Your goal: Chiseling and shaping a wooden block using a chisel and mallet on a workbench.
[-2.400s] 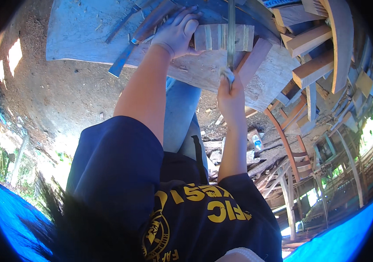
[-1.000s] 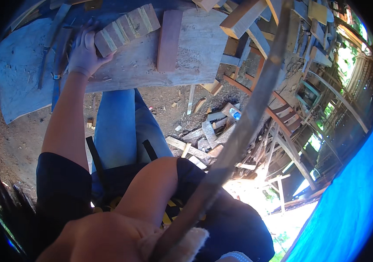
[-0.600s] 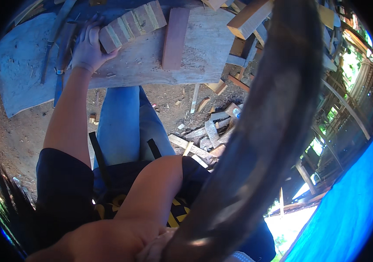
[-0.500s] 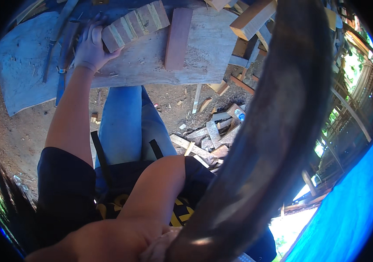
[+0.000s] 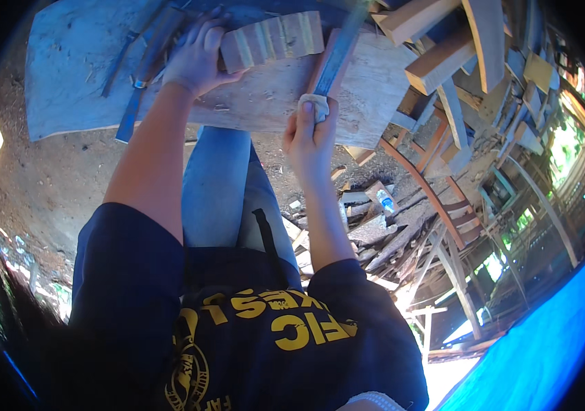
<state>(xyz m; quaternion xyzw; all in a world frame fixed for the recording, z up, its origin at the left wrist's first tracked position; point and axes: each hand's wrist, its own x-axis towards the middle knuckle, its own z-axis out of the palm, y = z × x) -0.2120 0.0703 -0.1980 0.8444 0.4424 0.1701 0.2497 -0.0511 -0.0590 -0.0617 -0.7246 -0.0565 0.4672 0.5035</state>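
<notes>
My left hand (image 5: 196, 63) grips the left end of a striped laminated wood block (image 5: 272, 42) on a weathered board (image 5: 76, 89). My right hand (image 5: 311, 140) is closed round the cloth-wrapped end (image 5: 313, 104) of a long, flat metal blade (image 5: 344, 42). The blade points away from me just right of the block, over a reddish wood piece (image 5: 337, 82); whether it touches that piece I cannot tell. Long hand tools (image 5: 147, 61), one with a broad flat tip, lie left of my left hand.
Stacked timber offcuts (image 5: 436, 61) crowd the board's right end. A reddish wooden chair frame (image 5: 429, 198) stands further right, near scrap wood (image 5: 381, 233) and a small plastic bottle (image 5: 386, 203) on the dirt floor (image 5: 66, 178). A blue tarp (image 5: 532, 329) fills the lower right edge.
My right hand has swung the blade from close before my face out over the board, beside the block. My left hand stays on the block; the whole view has shifted.
</notes>
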